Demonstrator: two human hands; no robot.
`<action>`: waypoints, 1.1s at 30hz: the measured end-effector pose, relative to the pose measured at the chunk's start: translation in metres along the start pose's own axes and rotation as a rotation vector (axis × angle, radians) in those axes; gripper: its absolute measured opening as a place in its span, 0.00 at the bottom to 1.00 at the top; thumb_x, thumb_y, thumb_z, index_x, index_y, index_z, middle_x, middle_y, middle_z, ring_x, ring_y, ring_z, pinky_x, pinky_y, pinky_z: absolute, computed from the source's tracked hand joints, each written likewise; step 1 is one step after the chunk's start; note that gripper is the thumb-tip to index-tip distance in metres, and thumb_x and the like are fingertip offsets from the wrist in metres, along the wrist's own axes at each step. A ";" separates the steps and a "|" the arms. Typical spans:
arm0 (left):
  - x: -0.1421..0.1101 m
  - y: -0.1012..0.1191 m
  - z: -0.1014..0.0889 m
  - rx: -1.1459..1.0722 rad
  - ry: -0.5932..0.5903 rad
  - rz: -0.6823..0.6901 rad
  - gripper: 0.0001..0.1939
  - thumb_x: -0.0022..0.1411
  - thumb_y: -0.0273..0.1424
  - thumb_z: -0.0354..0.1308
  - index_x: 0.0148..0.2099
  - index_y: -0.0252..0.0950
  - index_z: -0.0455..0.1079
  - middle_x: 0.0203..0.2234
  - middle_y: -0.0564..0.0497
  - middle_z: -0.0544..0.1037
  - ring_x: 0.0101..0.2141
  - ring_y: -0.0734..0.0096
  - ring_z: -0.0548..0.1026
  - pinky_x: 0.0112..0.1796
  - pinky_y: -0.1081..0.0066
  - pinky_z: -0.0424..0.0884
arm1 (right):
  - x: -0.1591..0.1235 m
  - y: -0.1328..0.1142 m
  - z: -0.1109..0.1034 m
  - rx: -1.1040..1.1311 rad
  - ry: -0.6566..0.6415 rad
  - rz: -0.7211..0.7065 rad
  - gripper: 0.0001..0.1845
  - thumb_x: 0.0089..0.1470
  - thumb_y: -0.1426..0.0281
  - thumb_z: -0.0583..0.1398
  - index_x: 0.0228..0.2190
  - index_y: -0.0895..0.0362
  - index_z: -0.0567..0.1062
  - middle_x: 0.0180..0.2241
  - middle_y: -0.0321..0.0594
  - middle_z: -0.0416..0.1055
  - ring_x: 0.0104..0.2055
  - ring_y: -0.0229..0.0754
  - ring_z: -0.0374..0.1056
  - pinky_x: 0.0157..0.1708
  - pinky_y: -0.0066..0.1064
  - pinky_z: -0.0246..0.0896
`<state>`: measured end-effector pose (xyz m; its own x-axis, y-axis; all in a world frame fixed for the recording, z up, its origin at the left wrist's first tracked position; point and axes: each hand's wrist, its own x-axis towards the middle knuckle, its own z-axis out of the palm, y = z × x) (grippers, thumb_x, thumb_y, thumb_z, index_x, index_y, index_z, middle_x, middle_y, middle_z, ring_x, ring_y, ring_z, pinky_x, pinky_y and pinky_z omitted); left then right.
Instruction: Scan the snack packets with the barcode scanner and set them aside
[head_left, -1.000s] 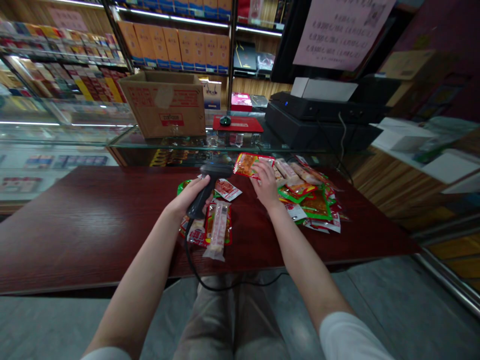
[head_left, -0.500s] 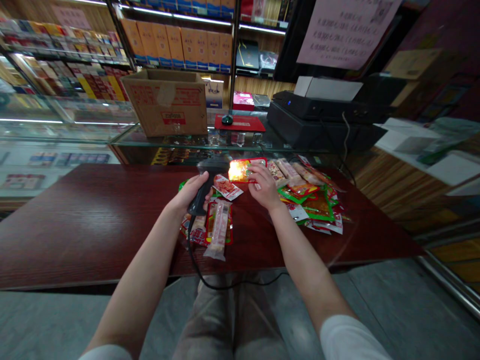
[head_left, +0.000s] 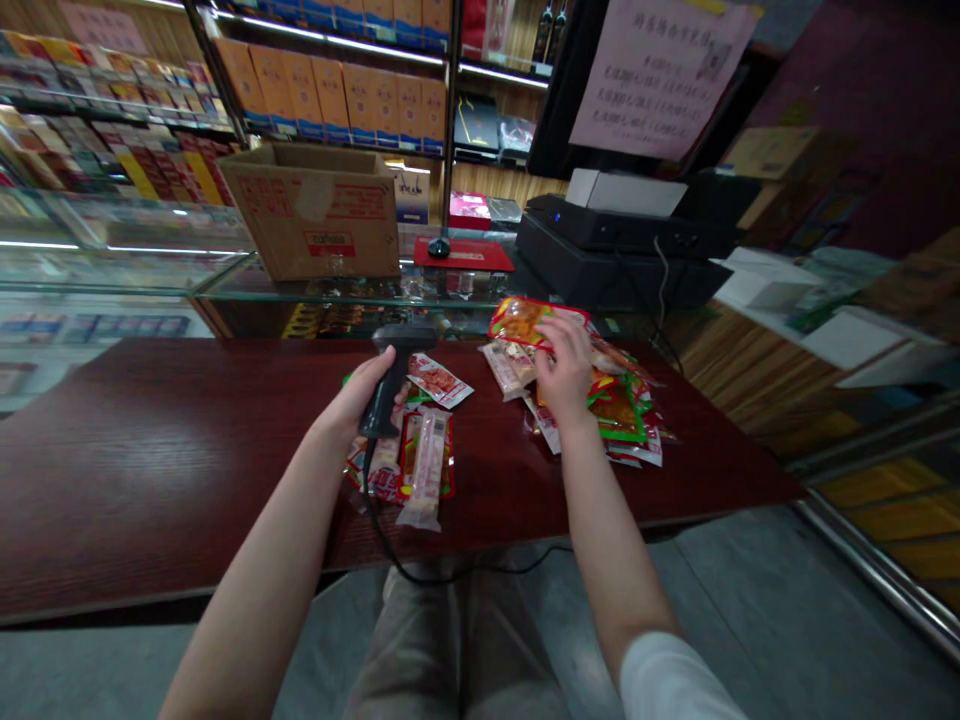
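My left hand (head_left: 365, 392) is wrapped round the handle of a black barcode scanner (head_left: 386, 385), its head pointing right and its cable hanging down. Below it lies a small group of snack packets, among them a pale wrapped bar (head_left: 427, 465) and a white and red packet (head_left: 440, 380). My right hand (head_left: 564, 368) grips a red-edged snack packet (head_left: 519, 322) with orange contents, over the left side of a larger packet pile (head_left: 626, 410). Just under that packet is another pale wrapped bar (head_left: 504, 370). The fingertips behind the held packet are partly hidden.
A cardboard box (head_left: 322, 215) stands on the glass counter (head_left: 247, 285) behind the brown table (head_left: 187, 450). Beside it are a red mat (head_left: 480, 257) with a black mouse (head_left: 438, 247), and a black machine (head_left: 600, 250). The scanner cable loops below the table's front edge.
Bright light from the scanner lit the packet half a second ago; it is gone now. My right hand has carried the packet right, over the pile. The scanner stays in my left hand.
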<state>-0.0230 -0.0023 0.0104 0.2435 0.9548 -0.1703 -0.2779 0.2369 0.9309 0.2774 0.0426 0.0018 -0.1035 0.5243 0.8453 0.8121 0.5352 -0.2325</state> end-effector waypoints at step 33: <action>-0.002 0.002 -0.004 -0.066 -0.037 -0.018 0.23 0.61 0.53 0.59 0.35 0.36 0.66 0.14 0.54 0.67 0.13 0.74 0.64 0.13 0.75 0.63 | -0.013 -0.044 0.056 0.125 -0.788 0.238 0.28 0.58 0.62 0.63 0.57 0.57 0.70 0.54 0.49 0.74 0.50 0.49 0.72 0.52 0.40 0.65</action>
<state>-0.0276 -0.0028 0.0117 0.2825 0.9435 -0.1733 -0.3341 0.2661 0.9042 0.2106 0.0495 -0.0259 -0.3466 0.9178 0.1935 0.7980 0.3969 -0.4535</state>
